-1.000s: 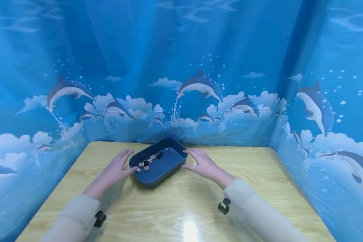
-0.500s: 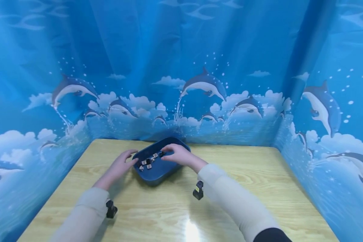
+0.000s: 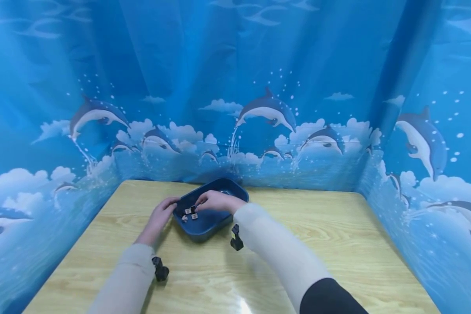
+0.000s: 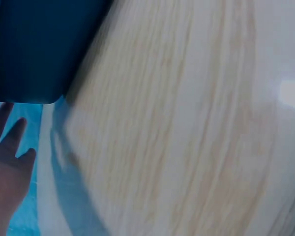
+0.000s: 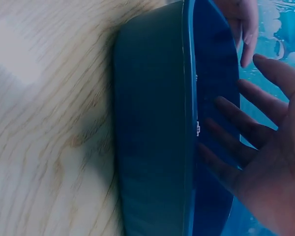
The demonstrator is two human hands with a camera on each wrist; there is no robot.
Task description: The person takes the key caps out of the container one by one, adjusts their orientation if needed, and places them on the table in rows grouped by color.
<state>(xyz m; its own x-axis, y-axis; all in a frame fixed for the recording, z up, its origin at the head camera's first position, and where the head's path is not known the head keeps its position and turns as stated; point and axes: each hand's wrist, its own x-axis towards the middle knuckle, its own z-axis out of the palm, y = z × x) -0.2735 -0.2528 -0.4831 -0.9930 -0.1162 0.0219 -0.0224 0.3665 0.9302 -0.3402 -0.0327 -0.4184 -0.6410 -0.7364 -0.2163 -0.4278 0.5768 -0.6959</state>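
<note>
A dark blue plastic bin stands slantwise near the back of the table. At its left end lie several small white pieces with dark marks, one a white cube, beside a small black piece. My right hand reaches over the right side into the bin, fingertips close by the black piece; the right wrist view shows its fingers spread and lightly bent. At the bin's left end, my left hand has its fingertips right at the rim; its fingers look straight in the left wrist view.
The light wood table extends in front and to the right. A blue dolphin-print curtain hangs around the back and sides, close behind the bin. Both wrists carry small black cameras, the right one hanging over the table.
My right hand has gone from the bin's right rim leftward into it, toward the small pieces. The pieces farther right are now hidden or moved. My left hand stays at the left end.
</note>
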